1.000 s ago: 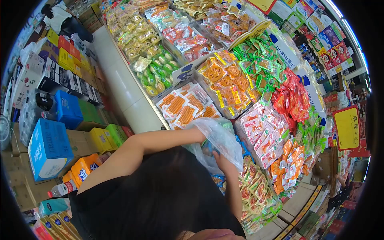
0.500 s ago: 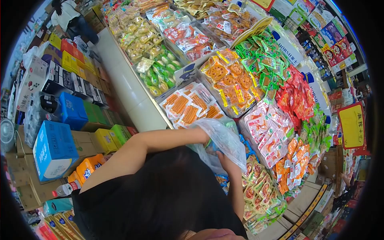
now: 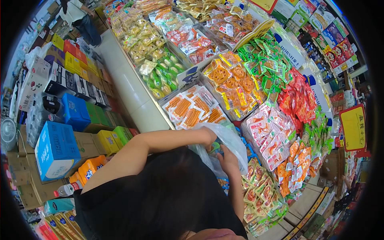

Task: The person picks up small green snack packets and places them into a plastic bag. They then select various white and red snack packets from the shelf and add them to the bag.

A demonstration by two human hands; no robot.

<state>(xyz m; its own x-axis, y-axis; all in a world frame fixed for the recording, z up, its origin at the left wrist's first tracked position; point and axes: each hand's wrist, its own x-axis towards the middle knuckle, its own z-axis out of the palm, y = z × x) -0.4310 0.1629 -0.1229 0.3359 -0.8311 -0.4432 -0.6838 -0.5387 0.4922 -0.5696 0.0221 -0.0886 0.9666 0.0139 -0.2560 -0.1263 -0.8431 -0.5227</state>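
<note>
A clear plastic bag (image 3: 230, 138) hangs in front of me at the edge of the snack display, with some green and blue showing through its film. My left hand (image 3: 208, 136) is at the bag's mouth, bent downward. Film and the hand itself hide most of its fingers. Lower down on the right, my right hand (image 3: 229, 161) is closed on the bag's side, its thumb toward the left hand. Packs of orange sticks (image 3: 191, 117) lie just beyond the left hand. Beige-wrapped snack packs (image 3: 260, 188) lie beside my right forearm.
Bins of lotus-root packs (image 3: 230, 78), pink-white packs (image 3: 268, 134) and red packs (image 3: 298, 96) spread ahead. A pale ledge (image 3: 126, 80) borders the display. Stacked cartons (image 3: 58, 150) line the left. A person (image 3: 82, 22) stands at far left. A yellow sign (image 3: 353, 128) hangs right.
My left hand has shifted slightly right and shows more clearly at the bag's mouth. My right hand has moved up a little, closer to it. The person at far left has turned and shifted.
</note>
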